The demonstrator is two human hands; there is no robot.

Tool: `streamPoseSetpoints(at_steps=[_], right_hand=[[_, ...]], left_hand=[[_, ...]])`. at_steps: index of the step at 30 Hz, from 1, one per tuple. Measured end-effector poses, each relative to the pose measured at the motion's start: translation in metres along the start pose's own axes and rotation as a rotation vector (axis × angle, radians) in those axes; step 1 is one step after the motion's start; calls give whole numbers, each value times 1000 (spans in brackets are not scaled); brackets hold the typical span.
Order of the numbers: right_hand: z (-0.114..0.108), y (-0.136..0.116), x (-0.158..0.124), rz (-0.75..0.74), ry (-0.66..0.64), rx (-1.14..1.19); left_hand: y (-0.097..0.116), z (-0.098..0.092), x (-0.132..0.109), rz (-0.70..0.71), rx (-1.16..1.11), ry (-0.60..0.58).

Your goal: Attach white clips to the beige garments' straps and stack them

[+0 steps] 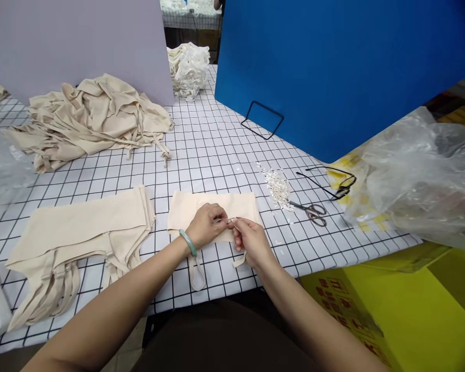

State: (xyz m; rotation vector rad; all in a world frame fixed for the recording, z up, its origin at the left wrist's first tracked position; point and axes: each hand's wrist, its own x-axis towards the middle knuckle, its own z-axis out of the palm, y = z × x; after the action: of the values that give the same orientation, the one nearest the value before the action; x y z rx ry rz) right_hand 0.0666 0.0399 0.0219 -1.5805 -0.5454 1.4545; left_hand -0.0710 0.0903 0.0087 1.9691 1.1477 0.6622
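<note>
A folded beige garment (201,205) lies flat on the gridded table (217,150) in front of me. My left hand (206,224), with a green bangle on its wrist, rests on the garment's near edge, fingers closed in a pinch. My right hand (250,239) is closed beside it, and both hands pinch a thin strap or tag of the garment between them. Two beige straps (197,271) hang from the garment toward the table's front edge.
A neat stack of beige garments (81,232) lies at the left; a loose heap of them (89,116) lies behind. Scissors (312,211), white clippings (278,187) and black spectacles (335,183) lie to the right, by a clear plastic bag (422,175). A blue board (333,67) stands behind.
</note>
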Motion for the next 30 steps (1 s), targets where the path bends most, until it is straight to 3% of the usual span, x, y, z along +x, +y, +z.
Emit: streamPoseSetpoints(at_steps=[16,20,23,30], right_hand=[[1,-7,-12,116,-113,-71],[-27,-7,-39,142,-168,-135],[-54,2,-62,43,-102,-251],[-86,34,-94,-170,56,-623]], left_hand=[[1,0,0,-36,-7,-10],[2,-5,-12,118,120,-67],[2,-12,-27,216,272,-99],[-4,-12,-41,123,592,-292]])
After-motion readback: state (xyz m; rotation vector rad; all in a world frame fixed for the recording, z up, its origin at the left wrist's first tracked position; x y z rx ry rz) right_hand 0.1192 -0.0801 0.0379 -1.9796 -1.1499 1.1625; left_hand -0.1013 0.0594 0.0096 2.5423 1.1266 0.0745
